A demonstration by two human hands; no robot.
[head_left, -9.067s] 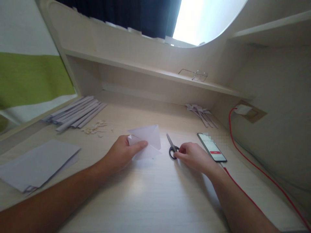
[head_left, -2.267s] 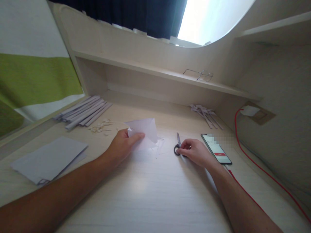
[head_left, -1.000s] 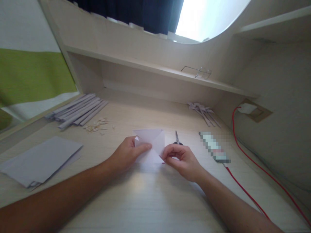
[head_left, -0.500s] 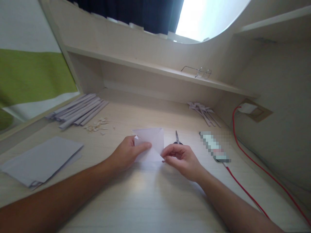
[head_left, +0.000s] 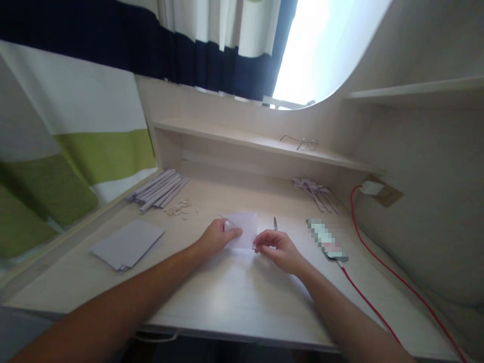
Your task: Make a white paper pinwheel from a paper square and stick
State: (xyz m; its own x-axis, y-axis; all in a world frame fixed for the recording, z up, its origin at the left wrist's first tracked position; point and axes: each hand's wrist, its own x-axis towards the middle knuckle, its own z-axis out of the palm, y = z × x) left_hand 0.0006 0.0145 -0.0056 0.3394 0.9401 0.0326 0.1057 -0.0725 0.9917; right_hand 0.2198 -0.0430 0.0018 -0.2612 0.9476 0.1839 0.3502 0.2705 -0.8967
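Observation:
A small square of white paper (head_left: 245, 226) with a folded corner is held above the desk, in front of me. My left hand (head_left: 217, 238) is closed on its left side, thumb lying across the top face. At the lower right corner of the sheet, the fingers of my right hand (head_left: 279, 252) are pinched together on the paper's edge. Just behind that hand lie scissors (head_left: 276, 224), blades pointing away and handles hidden by the hand. To the left rests a stack of white paper (head_left: 128, 243).
Rolled paper tubes (head_left: 161, 189) lie at the back left beside small pale scraps (head_left: 180, 207). Folded paper pieces with stems (head_left: 313, 192) are at the back right. A phone (head_left: 325, 240) lies right, with a red cable (head_left: 365, 291). Glasses (head_left: 309, 144) sit on the shelf (head_left: 227, 134).
My view has tilted up and drawn back, so the desk's front edge and more curtain show. Both hands still hold the paper; its folded outline looks flatter and squarer.

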